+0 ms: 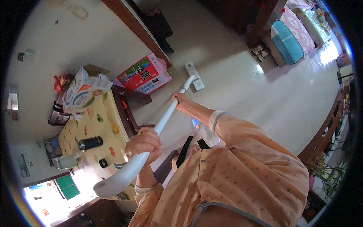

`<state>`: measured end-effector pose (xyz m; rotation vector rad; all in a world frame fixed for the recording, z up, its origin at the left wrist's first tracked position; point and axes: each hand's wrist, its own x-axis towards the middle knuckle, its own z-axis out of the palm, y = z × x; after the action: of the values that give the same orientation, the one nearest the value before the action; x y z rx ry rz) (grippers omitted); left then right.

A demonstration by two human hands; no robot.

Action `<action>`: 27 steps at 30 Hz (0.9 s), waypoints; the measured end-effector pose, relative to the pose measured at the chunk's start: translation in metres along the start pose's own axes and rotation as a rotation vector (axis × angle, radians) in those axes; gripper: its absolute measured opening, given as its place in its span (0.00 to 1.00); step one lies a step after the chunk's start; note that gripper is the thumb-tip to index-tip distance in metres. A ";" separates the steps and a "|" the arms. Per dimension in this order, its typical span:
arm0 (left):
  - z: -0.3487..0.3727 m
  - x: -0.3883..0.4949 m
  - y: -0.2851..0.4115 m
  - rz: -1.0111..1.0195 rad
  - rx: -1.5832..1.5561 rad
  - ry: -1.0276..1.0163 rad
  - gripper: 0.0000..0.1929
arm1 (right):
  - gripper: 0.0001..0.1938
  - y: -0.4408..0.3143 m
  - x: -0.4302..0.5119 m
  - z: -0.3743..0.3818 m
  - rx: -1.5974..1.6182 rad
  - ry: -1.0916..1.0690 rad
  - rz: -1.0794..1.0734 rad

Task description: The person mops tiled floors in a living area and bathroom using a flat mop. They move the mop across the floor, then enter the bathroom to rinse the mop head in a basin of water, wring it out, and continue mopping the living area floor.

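A long white pole (pixel 167 115) of a floor-cleaning tool, probably a flat mop, slants from near the camera down to the floor. Its flat, pale rectangular head (pixel 199 84) rests on the tiles. My left hand (pixel 144 144), with a ring on one finger, wraps around the pole near its thick upper end. Farther down, my right hand (pixel 180 101) grips the same pole above the head. Most of the fingers of the right hand are hidden behind the pole and the hand itself.
Left of me stands a table with a patterned cloth (pixel 106 133), bearing a black thermos bottle (pixel 90 143), a black lid (pixel 103 163) and a milk carton (pixel 82 90). A red printed carton (pixel 143 74) sits by the doorway. Shoes (pixel 260 52) lie beside a bed (pixel 289 42); plants (pixel 329 174) are right.
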<state>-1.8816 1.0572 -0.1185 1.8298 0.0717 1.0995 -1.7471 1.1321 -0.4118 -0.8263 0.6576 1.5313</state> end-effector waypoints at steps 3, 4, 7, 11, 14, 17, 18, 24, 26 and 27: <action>-0.023 0.018 -0.034 -0.007 0.104 0.056 0.13 | 0.05 -0.005 0.034 0.055 -0.008 -0.048 0.015; -0.030 0.023 -0.044 0.010 0.165 0.055 0.13 | 0.06 -0.006 0.040 0.074 -0.017 -0.065 0.027; -0.035 0.035 -0.088 -0.007 0.222 0.036 0.13 | 0.05 -0.026 0.117 0.084 -0.132 -0.106 0.067; -0.034 0.053 -0.115 -0.057 0.192 -0.008 0.12 | 0.06 -0.046 0.131 0.090 -0.091 -0.022 0.030; -0.024 0.058 -0.124 -0.078 0.159 -0.027 0.11 | 0.07 -0.051 0.099 0.099 -0.072 0.056 0.011; 0.001 0.082 -0.123 -0.027 0.097 -0.188 0.11 | 0.08 -0.080 0.117 0.061 -0.113 -0.129 -0.058; 0.006 0.087 -0.122 -0.014 0.087 -0.243 0.11 | 0.08 -0.083 0.105 0.056 -0.042 -0.088 -0.043; 0.057 0.111 -0.090 0.088 -0.022 -0.589 0.11 | 0.04 -0.130 0.021 -0.009 0.222 -0.138 -0.129; 0.078 0.111 -0.076 0.105 -0.056 -0.657 0.11 | 0.04 -0.144 -0.017 -0.052 0.224 -0.184 -0.167; 0.095 0.114 -0.081 0.126 -0.125 -0.708 0.11 | 0.04 -0.163 -0.043 -0.082 0.249 -0.176 -0.218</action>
<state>-1.7154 1.0887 -0.1172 2.0252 -0.5207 0.4714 -1.5738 1.0616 -0.4163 -0.5485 0.5937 1.2775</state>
